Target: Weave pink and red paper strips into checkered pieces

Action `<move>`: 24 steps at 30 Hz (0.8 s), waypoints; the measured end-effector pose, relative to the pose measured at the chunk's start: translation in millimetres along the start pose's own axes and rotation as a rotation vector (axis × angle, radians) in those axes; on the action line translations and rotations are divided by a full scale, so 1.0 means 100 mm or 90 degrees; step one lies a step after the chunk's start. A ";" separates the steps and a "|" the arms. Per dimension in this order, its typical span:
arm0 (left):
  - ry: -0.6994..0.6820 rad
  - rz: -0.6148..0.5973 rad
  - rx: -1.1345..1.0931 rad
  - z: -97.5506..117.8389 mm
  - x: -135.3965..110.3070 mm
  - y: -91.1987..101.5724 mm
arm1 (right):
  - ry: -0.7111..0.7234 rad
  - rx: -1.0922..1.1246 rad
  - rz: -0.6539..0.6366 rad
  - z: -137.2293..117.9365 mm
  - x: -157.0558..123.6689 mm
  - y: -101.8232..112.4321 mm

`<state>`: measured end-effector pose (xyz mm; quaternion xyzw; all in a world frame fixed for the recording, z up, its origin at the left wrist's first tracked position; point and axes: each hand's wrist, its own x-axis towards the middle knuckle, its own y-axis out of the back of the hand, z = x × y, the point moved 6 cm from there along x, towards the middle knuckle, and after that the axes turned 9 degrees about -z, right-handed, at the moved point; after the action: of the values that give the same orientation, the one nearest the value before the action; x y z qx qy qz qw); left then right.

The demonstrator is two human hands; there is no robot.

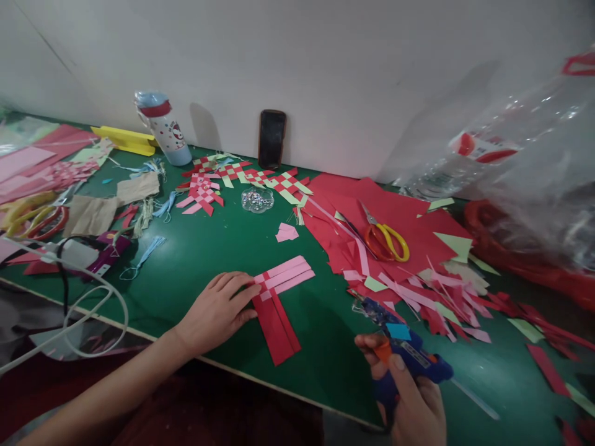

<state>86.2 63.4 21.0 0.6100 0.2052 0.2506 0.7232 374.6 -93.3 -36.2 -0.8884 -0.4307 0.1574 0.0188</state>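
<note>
My left hand [218, 310] lies flat on the green table [204, 248], fingers stretched out, fingertips pressing the corner of a woven piece of pink and red paper strips [277, 297]. My right hand [411, 402] is closed round a blue hot glue gun [404, 347] near the table's front edge, its nozzle pointing left and up, a short way right of the strips. A glue stick pokes out of the gun's back.
Red paper sheets with orange-and-yellow scissors [385, 238] lie at right amid pink and green scraps. Finished woven pieces [246, 176], a dish of beads [257, 199], a phone [272, 137] and a bottle [165, 130] stand at back. White cable [93, 297] loops at left.
</note>
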 end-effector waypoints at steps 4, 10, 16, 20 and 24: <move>-0.072 -0.028 0.007 -0.04 -0.12 -0.07 | 0.008 -0.014 -0.021 -0.03 0.01 -0.04; -0.075 -0.039 0.022 0.02 -0.24 -0.13 | 0.035 0.025 -0.019 -0.15 -0.04 -0.12; -0.035 0.004 -0.071 0.22 -0.12 0.03 | -0.036 -0.102 -0.092 -0.10 -0.33 -0.04; -0.037 -0.039 -0.155 0.28 0.07 0.01 | -0.047 -0.152 -0.185 -0.04 -0.45 -0.14; -0.045 -0.117 -0.196 0.27 0.19 -0.09 | -0.048 -0.126 -0.180 -0.03 -0.50 -0.26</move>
<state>118.7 52.4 16.7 0.4789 0.1938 0.1906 0.8347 326.9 -115.3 -15.3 -0.8098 -0.5654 0.1431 -0.0632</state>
